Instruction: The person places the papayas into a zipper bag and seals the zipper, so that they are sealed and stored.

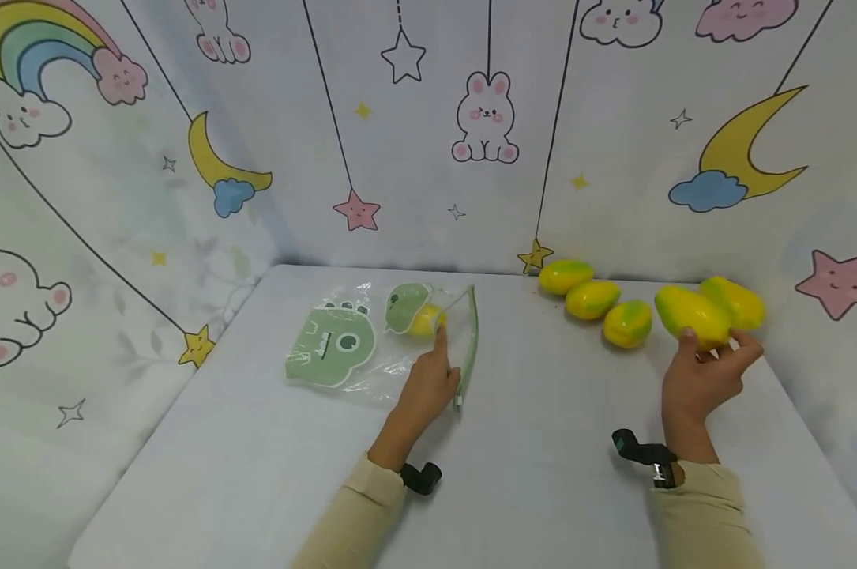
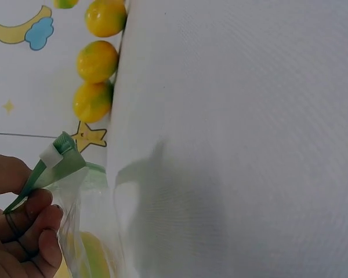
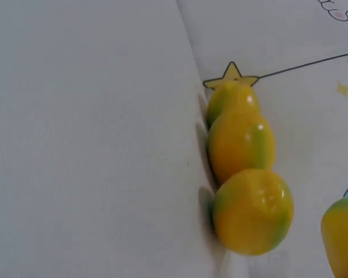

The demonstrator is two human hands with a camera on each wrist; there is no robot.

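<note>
A clear zip bag (image 1: 385, 371) printed with green dinosaur shapes lies on the table, a yellow mango (image 1: 425, 322) showing inside it. My left hand (image 1: 428, 383) is at its right side, index finger stretched toward the mouth. In the left wrist view, thumb and fingers pinch the bag's green zip edge (image 2: 69, 165). At the table's right, my right hand (image 1: 705, 383) grips a yellow-green mango (image 1: 693, 316) between thumb and fingertips. Another mango (image 1: 737, 303) sits right behind that one. The right wrist view catches only part of a mango (image 3: 343, 237) at its right edge.
Three more mangoes stand in a slanting row near the table's back edge, with one mango (image 1: 627, 324) nearest the right hand. The white table (image 1: 542, 474) meets a cartoon-printed cloth backdrop (image 1: 414, 158) behind and at the sides.
</note>
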